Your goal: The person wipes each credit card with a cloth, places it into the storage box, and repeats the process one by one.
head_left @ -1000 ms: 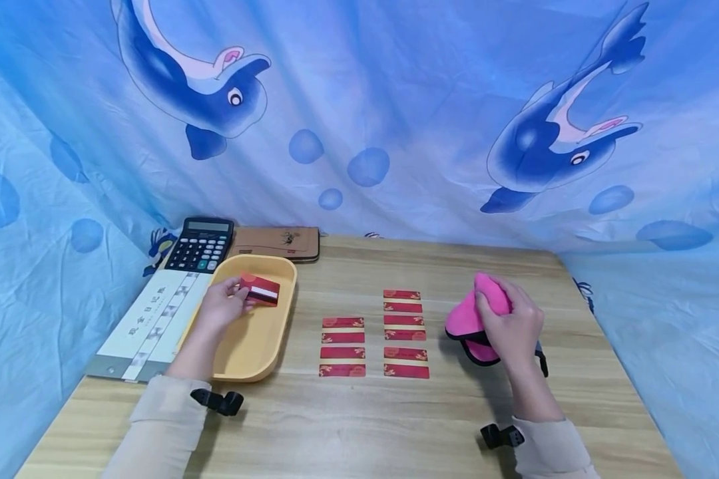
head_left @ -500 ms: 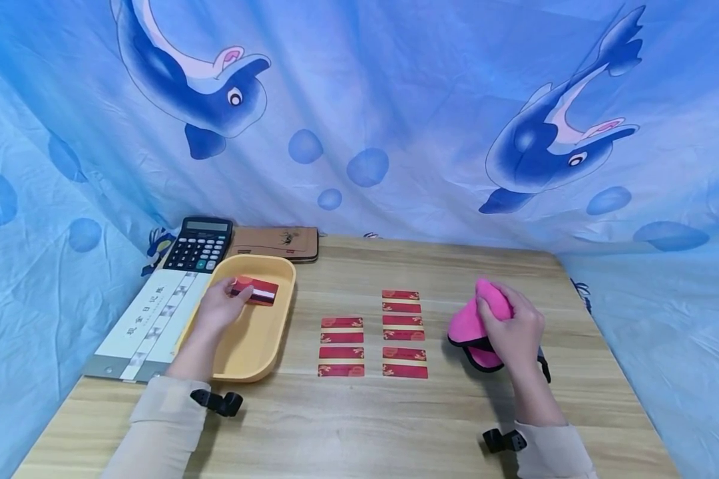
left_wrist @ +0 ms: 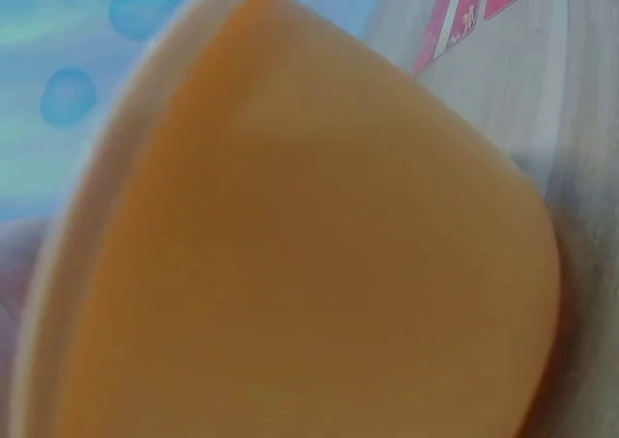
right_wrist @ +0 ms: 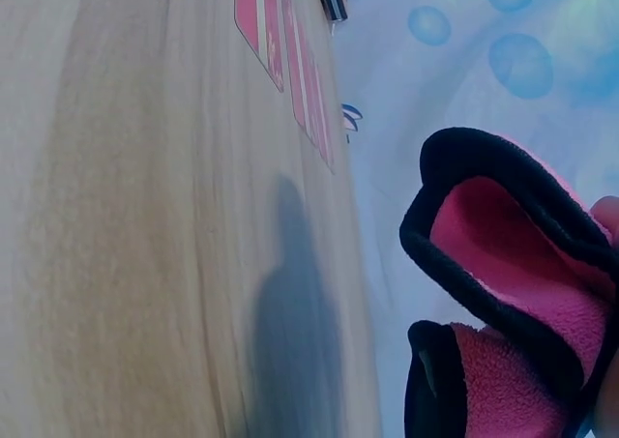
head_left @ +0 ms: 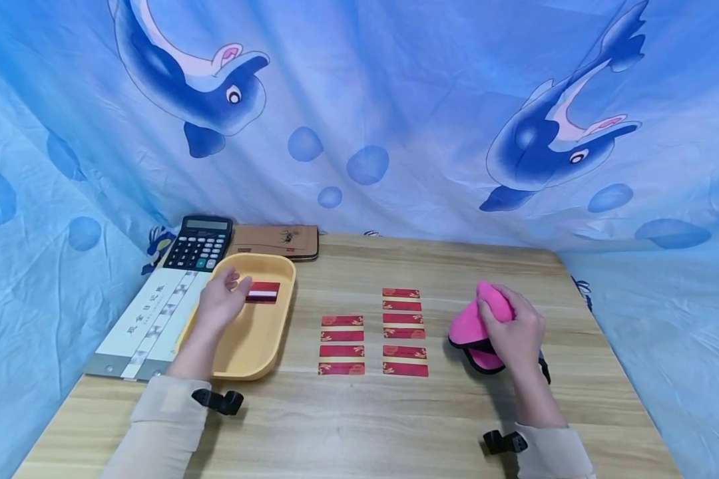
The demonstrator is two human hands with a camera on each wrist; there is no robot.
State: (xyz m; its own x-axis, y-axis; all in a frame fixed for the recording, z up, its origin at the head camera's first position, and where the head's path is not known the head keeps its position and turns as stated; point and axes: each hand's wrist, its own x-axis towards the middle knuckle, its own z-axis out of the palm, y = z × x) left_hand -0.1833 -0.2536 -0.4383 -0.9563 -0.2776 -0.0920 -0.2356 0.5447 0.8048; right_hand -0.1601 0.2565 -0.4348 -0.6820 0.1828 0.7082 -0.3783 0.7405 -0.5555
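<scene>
My left hand (head_left: 220,303) hovers over the yellow tray (head_left: 253,362), its fingers loose and apart from the card. A red card (head_left: 263,293) with a dark stripe and a white strip lies in the tray beside the thumb. In the left wrist view the tray's outer wall (left_wrist: 338,245) fills most of the picture and hides the fingers. On the right, my right hand (head_left: 518,329) grips a folded pink cloth with black edging (head_left: 470,322) above the table. The right wrist view shows the folds of the pink cloth (right_wrist: 513,245) hanging from the hand.
Several red-and-gold cards (head_left: 405,361) lie in two columns on the wooden table (head_left: 347,426). Left of the tray is a white account book (head_left: 140,326), with a calculator (head_left: 199,243) behind it. A brown wallet-like case (head_left: 275,241) lies at the back edge, before a blue curtain (head_left: 371,86).
My left hand has let go of the red card, which now lies in the tray, and has drawn slightly left. The right hand keeps its hold on the pink cloth, having lowered a little.
</scene>
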